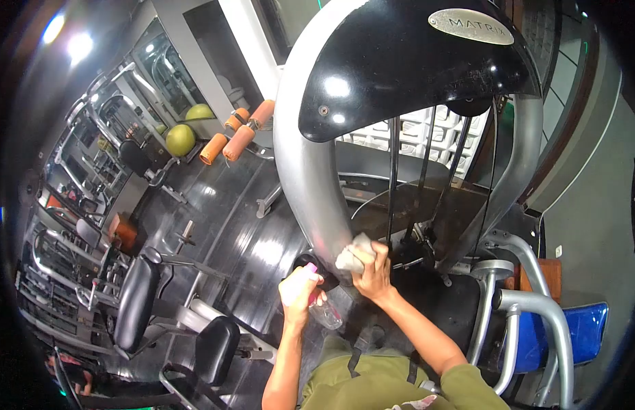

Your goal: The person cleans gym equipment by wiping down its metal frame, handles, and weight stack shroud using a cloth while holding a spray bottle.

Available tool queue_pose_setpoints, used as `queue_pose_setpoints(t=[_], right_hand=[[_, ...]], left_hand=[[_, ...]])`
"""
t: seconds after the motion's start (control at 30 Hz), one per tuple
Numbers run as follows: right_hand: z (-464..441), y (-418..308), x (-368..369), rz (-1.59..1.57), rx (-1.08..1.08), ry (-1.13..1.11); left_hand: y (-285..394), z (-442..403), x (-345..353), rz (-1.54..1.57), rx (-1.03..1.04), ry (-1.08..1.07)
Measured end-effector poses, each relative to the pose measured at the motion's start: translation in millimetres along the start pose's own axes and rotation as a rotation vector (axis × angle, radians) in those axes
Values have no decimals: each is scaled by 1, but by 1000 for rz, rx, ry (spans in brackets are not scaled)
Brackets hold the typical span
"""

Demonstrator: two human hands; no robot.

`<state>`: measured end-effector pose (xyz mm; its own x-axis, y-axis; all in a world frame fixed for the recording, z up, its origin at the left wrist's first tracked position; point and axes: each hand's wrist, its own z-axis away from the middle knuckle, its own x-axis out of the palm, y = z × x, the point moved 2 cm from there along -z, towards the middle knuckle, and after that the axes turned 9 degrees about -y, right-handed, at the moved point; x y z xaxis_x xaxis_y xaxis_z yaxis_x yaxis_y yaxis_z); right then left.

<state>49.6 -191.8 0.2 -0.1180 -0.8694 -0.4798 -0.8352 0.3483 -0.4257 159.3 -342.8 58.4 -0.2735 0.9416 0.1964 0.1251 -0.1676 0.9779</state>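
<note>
Closed around a clear spray bottle with a pink top, my left hand is at the lower middle of the head view. To its right, my right hand grips a whitish cloth against the lower part of a thick silver frame tube. That tube curves up to a black cover marked MATRIX. Dark vertical rods stand behind the tube, to the right of my hands.
A black padded seat and backrest stand at the lower left. Orange foam rollers and a green ball are farther back. Silver tubes and a blue pad are at the right.
</note>
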Motion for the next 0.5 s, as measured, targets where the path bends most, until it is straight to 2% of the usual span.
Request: queue_pose_setpoints(t=[0.07,0.2,0.33,0.43,0.5], right_hand=[[-32,-14,-15,14,4,53],[-29,-21,-26,22,-169,-91],[-5,-26,-26,262,-366,-420],[-25,-37,-31,275,-355,-414],[-47,-49,-35,279,-309,-318]], left_hand=[[-1,1,-3,20,16,-3],[-11,2,-17,40,39,-13],[-6,-1,-19,92,37,22],[-2,-4,-27,91,58,2],[2,-6,-33,55,69,-13]])
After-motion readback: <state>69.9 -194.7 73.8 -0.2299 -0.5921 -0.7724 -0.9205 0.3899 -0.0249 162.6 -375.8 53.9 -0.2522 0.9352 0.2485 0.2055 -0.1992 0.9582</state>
